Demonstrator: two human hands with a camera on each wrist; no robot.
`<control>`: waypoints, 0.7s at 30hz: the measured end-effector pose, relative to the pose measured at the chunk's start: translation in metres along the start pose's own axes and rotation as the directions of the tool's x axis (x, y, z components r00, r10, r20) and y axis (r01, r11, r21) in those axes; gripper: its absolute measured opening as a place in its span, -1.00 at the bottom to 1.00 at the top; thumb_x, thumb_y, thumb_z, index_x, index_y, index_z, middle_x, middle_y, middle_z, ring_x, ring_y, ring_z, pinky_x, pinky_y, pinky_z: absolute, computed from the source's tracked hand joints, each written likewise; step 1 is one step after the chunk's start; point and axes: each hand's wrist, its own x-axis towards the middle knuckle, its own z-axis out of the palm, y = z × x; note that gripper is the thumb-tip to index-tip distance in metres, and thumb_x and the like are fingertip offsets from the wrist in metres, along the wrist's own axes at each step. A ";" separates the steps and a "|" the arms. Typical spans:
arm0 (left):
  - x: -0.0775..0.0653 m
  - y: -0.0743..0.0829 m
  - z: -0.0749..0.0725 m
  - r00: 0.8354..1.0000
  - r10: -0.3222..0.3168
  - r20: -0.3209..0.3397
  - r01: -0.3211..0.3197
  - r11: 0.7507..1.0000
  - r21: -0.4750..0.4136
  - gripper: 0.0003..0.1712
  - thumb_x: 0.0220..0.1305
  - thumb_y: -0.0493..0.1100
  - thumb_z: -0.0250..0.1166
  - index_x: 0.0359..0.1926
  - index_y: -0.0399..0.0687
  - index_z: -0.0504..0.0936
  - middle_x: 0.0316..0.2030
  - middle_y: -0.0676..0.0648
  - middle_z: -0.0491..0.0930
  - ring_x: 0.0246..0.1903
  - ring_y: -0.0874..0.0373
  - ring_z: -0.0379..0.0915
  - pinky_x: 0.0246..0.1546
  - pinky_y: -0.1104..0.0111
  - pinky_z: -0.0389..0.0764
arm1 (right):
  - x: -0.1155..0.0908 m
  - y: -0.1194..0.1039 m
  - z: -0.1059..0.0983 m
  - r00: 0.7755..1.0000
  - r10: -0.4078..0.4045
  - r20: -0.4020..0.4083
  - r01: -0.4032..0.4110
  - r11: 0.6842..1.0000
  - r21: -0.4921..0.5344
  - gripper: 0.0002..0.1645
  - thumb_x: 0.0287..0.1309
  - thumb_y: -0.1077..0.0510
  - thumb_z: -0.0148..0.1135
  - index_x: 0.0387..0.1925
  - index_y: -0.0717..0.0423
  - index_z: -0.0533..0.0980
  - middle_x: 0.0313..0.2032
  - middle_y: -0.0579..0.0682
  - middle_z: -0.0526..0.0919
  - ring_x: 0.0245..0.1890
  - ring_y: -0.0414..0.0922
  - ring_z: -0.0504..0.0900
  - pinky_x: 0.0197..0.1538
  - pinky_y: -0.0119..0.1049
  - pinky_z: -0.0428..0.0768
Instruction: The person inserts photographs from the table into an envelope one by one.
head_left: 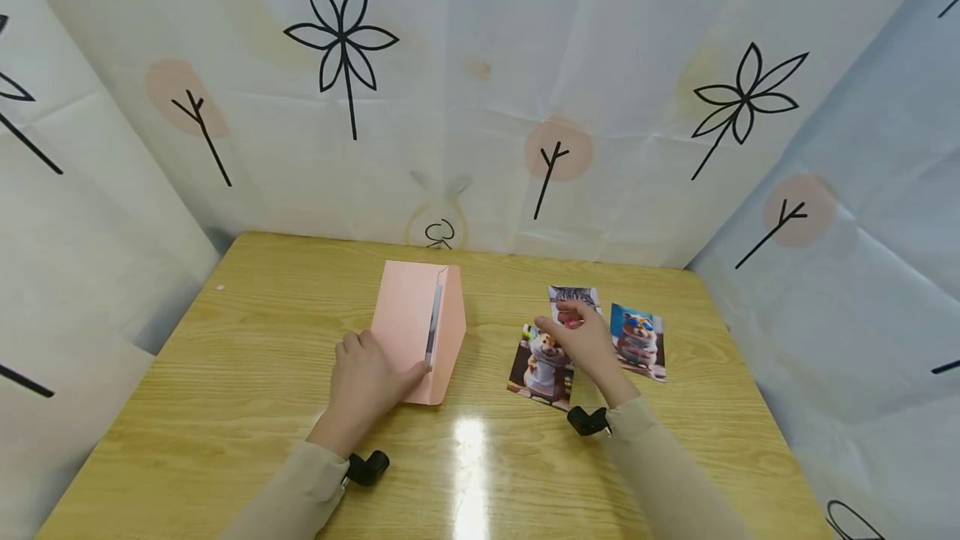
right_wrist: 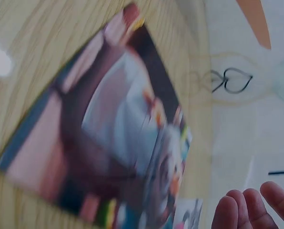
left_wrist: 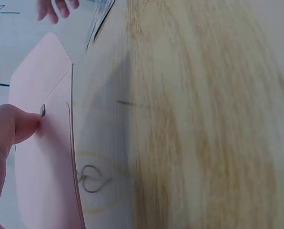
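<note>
Here, the right hand point(head_left: 590, 342) partly hides a card point(head_left: 576, 293) on the table point(head_left: 262, 340).

A: Envelope point(head_left: 405, 315) colour?
B: Plain pink, grey strip point(head_left: 433, 323) in the slit.
A: Cards?
B: Near card point(head_left: 543, 377): orange-and-white animal, white top, dark brown ground, multicolour bits at edge. Right card point(head_left: 637, 344): brown-and-tan animal, blue glasses, blue upper corner. Far card point(head_left: 573, 294): grey striped animal.
A: Table point(head_left: 247, 340)?
B: Yellow-tan woodgrain, white glare patch.
A: Backdrop point(head_left: 465, 15)?
B: Off-white, black line flowers, black twigs on peach discs, faint yellow smudges.
A: Sleeves point(head_left: 292, 490)?
B: Plain beige. Wrist cameras point(head_left: 367, 468) black.
</note>
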 end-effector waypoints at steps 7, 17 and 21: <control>-0.001 -0.001 -0.002 1.000 -0.018 0.008 0.018 1.000 -0.013 0.15 -0.20 0.54 0.34 -0.14 -0.54 0.36 -0.27 -0.37 0.30 -0.26 -0.21 0.26 -0.33 0.05 0.41 | -0.003 0.017 -0.016 0.998 0.062 0.020 -0.061 0.997 -0.048 -0.08 -0.04 -0.36 0.38 0.21 0.12 0.41 0.00 0.13 0.55 -0.09 0.01 0.56 -0.17 -0.11 0.58; -0.003 -0.004 -0.005 0.999 -0.026 0.031 0.026 0.999 -0.019 0.17 -0.18 0.53 0.34 -0.08 -0.58 0.35 -0.20 -0.42 0.31 -0.20 -0.25 0.27 -0.23 0.02 0.41 | -0.002 0.036 -0.017 0.996 0.076 0.037 -0.068 0.980 -0.189 -0.20 -0.03 -0.22 0.45 0.10 0.21 0.46 -0.04 0.17 0.56 -0.08 0.06 0.53 -0.05 -0.02 0.51; -0.004 -0.004 -0.006 0.998 -0.036 0.049 0.037 0.999 -0.023 0.18 -0.17 0.54 0.32 -0.07 -0.57 0.35 -0.19 -0.41 0.31 -0.20 -0.23 0.27 -0.22 0.03 0.41 | -0.002 0.042 -0.015 0.994 0.096 0.056 -0.083 0.978 -0.193 -0.13 -0.05 -0.21 0.47 0.15 0.24 0.41 0.04 0.21 0.51 0.03 0.11 0.50 0.04 0.04 0.47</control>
